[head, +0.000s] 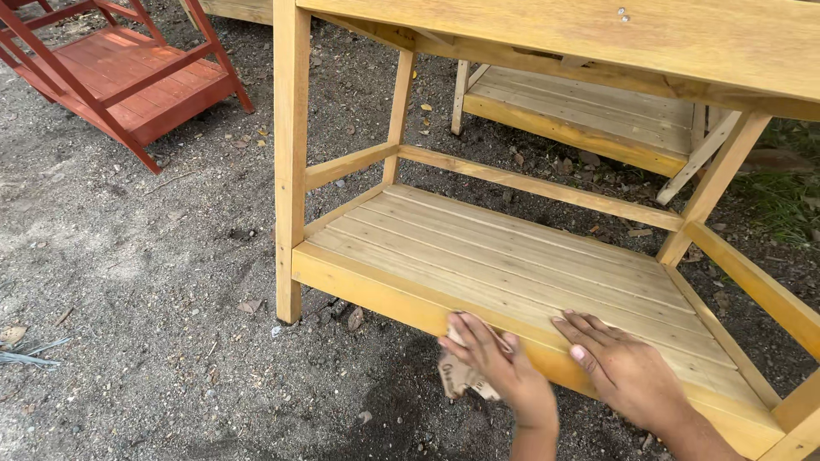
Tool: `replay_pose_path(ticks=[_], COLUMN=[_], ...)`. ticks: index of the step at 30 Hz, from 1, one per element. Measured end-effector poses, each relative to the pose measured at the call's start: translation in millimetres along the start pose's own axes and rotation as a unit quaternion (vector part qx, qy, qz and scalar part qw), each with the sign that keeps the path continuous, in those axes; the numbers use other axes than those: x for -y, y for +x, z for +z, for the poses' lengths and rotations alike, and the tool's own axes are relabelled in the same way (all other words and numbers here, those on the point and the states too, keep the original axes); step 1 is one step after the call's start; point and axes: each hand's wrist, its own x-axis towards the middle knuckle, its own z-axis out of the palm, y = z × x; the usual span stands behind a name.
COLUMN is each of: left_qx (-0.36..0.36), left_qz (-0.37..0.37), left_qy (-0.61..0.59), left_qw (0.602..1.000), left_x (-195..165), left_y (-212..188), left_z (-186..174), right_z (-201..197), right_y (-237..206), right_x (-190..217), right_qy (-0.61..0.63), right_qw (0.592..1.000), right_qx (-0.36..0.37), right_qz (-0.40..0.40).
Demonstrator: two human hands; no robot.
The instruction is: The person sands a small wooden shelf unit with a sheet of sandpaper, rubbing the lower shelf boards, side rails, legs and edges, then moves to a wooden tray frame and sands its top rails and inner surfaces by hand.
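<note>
Two hands are all I see of the person from here, both low at the front edge of a wooden bench's lower shelf [512,265]. My left hand [500,363] has its fingers curled around a folded scrap of sandpaper [459,376], pressing it against the shelf's front rail [384,294]; the paper pokes out below the knuckles and hangs over the dark soil. My right hand [619,363] holds nothing: its fingers are spread fairly wide and lie flat on the shelf's front slat, just beside the left hand without touching it. The shelf is made of pale yellow slats running lengthwise, framed by upright legs [290,162] and side rails under a plank top [683,34]. Behind it stands a second pale bench [581,115], and well apart, at the upper left, a red-brown one [128,72]. Everything rests on gritty grey ground [128,282] with a few dry leaves, grass [781,201] showing at the right.
</note>
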Motion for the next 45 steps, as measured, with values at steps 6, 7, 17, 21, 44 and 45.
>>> replay_pose_path(ticks=[6, 7, 17, 21, 44, 45], left_qx=[0.083, 0.074, -0.128, -0.011, -0.124, -0.133], left_qz=[-0.037, -0.044, -0.063, 0.03, -0.101, -0.115], left_qy=[-0.022, -0.006, 0.061, 0.05, -0.034, -0.049], left_qw=[0.996, 0.996, 0.988, 0.998, 0.987, 0.983], left_x=[18.6, 28.0, 24.7, 3.5, 47.2, 38.6], left_y=[-80.8, -61.5, 142.2, -44.8, 75.0, 70.7], left_z=[42.0, 38.7, -39.5, 14.1, -23.6, -24.9], right_z=[-16.3, -17.1, -18.7, -18.0, -13.9, -13.3], right_y=[-2.9, -4.3, -1.5, -1.4, -3.8, -4.0], right_x=[-2.2, -3.6, 7.5, 6.6, 7.1, 6.9], right_qy=[0.04, 0.036, -0.03, -0.033, -0.064, -0.066], right_qw=[0.993, 0.993, 0.993, 0.992, 0.991, 0.993], right_qx=[0.104, 0.107, 0.105, 0.109, 0.085, 0.074], right_qz=[0.025, 0.026, 0.054, 0.058, 0.077, 0.07])
